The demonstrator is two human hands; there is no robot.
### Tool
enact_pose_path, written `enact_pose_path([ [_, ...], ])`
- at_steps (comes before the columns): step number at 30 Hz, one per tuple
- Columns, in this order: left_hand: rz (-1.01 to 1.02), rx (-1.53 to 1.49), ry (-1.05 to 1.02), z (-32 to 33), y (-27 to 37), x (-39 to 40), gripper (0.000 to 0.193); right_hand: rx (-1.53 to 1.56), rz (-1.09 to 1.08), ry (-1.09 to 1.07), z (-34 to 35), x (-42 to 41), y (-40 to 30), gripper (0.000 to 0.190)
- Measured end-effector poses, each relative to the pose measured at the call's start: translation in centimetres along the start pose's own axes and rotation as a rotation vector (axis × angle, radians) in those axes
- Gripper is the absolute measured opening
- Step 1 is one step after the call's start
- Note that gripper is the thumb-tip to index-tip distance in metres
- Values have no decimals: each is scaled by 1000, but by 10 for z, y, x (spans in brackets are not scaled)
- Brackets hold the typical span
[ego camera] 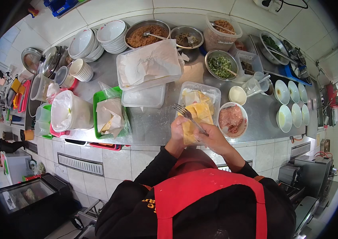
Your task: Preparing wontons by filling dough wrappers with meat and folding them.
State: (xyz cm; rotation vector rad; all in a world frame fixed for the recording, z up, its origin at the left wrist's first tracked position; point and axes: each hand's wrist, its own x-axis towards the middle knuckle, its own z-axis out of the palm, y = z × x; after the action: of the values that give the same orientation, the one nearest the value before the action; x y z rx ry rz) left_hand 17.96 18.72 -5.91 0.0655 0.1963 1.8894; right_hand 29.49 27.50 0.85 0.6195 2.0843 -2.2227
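Yellow dough wrappers (pixel 189 134) rest in my left hand (pixel 177 131), which grips them by their left side. My right hand (pixel 216 139) holds a metal fork (pixel 190 117), its tines pointing up and left across the wrappers; the fingers also touch the sheets' right side. Just beyond both hands is a clear plastic container (pixel 216 93) with floury, folded yellow dough pieces (pixel 194 96) inside. Raw minced meat (pixel 231 117) fills a white bowl (pixel 244 129) to the right of my right hand. The wrappers partly cover the container's near end.
A paper-lined plastic box (pixel 148 64) overlaps a lidded container (pixel 143 98). At left is a green basket (pixel 96 119). Behind stand stacked white bowls (pixel 112 33), a steel bowl of brown mince (pixel 148 34) and chopped greens (pixel 221 64). Several pale bowls (pixel 284 118) line the right.
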Motion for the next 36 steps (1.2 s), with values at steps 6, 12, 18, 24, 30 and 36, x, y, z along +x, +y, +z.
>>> enact_pose_path([
  [6,-76,60,27,-16,0,-6,72,-103,-19,100,-5,1,-8,6],
  [12,-50,21,4,-5,-4,-6,73,-449,-104,125,6,-4,-26,13],
  [18,-50,-10,44,4,-1,-5,73,-673,-290,127,10,-6,-19,25],
  [24,-32,94,19,0,-2,-12,72,-388,-147,291,3,0,-8,27],
  [30,-76,240,-85,-11,2,-25,60,-97,-164,375,-7,10,8,22],
  [36,-165,326,186,-6,9,-23,59,-39,-148,268,-10,14,-9,20],
])
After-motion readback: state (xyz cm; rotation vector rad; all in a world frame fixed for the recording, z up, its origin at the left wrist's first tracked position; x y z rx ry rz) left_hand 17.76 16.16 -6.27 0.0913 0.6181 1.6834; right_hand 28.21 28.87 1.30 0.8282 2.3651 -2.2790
